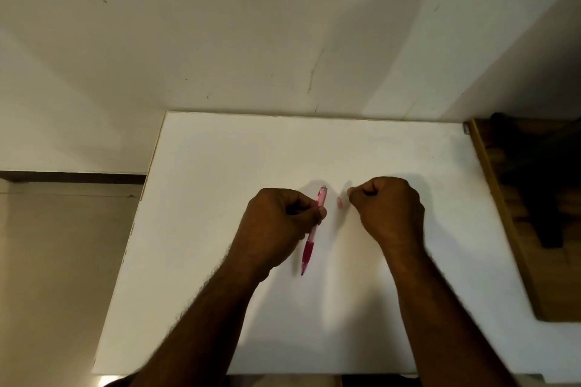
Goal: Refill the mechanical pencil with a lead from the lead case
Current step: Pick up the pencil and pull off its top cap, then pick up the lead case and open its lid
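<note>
Gripping: left hand [276, 223] curls around the pink mechanical pencil [312, 233], tip toward 6 o'clock.
Right hand [388, 207]: fingers curled; any pinched lead too thin to tell.
Pink cap [339, 202]: on white table [220, 166], between both hands.

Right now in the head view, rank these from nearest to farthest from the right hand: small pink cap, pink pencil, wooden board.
Measured from the right hand:
1. Small pink cap, on the table just off its fingertips.
2. Pink pencil, farther toward the left hand, which grips it.
3. Wooden board, at the table's right edge.

Pink translucent pencil [314, 229], dark red rubber sleeve; white table [220, 182]; brown wooden board [503, 214].
</note>
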A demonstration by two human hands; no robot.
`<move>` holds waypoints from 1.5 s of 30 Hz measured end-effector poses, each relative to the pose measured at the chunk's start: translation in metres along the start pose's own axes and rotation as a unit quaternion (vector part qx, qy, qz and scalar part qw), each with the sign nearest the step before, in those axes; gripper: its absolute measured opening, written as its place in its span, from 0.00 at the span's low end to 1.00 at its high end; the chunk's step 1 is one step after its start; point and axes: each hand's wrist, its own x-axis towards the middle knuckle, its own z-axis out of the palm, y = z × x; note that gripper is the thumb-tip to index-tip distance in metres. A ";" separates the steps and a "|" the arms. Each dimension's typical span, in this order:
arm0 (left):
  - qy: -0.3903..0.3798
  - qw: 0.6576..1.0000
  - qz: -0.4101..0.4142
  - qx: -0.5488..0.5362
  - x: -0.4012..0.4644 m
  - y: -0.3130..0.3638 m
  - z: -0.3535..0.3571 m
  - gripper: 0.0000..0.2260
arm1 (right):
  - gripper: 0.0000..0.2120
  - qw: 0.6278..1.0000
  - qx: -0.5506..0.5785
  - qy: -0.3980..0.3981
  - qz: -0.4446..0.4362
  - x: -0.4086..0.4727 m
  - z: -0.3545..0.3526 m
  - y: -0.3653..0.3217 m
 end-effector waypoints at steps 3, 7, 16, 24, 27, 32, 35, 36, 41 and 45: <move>-0.001 1.000 -0.001 0.003 0.001 0.000 0.001 0.06 | 0.16 0.999 -0.041 -0.007 -0.001 -0.002 0.007 -0.002; -0.001 1.000 -0.006 -0.010 0.000 -0.001 -0.001 0.06 | 0.14 0.999 -0.040 0.001 -0.014 -0.003 0.001 -0.004; 0.025 0.999 -0.002 -0.032 0.004 -0.003 -0.003 0.04 | 0.06 0.921 0.209 -0.330 -0.010 -0.025 -0.024 -0.026; 0.122 0.989 0.001 0.082 0.010 -0.010 -0.002 0.06 | 0.10 0.951 0.122 -0.283 -0.021 -0.026 -0.020 -0.028; 0.191 0.962 -0.001 0.196 0.011 -0.014 -0.005 0.11 | 0.11 0.968 0.049 -0.243 -0.028 -0.027 -0.012 -0.029; 0.160 0.941 -0.025 0.298 0.013 -0.023 0.000 0.15 | 0.12 0.978 -0.019 -0.203 -0.044 -0.030 -0.005 -0.030; 0.162 0.935 -0.037 0.313 0.014 -0.026 0.004 0.15 | 0.11 0.980 -0.052 -0.187 -0.052 -0.031 -0.002 -0.030; 0.164 0.934 -0.039 0.314 0.014 -0.026 0.005 0.13 | 0.11 0.980 -0.060 -0.183 -0.057 -0.031 -0.001 -0.030; 0.164 0.935 -0.034 0.312 0.012 -0.020 0.003 0.10 | 0.10 0.981 -0.084 -0.157 -0.080 -0.029 0.000 -0.026; 0.156 0.943 0.016 0.295 0.009 -0.009 0.000 0.08 | 0.07 0.992 0.074 -0.070 -0.073 -0.022 -0.004 -0.026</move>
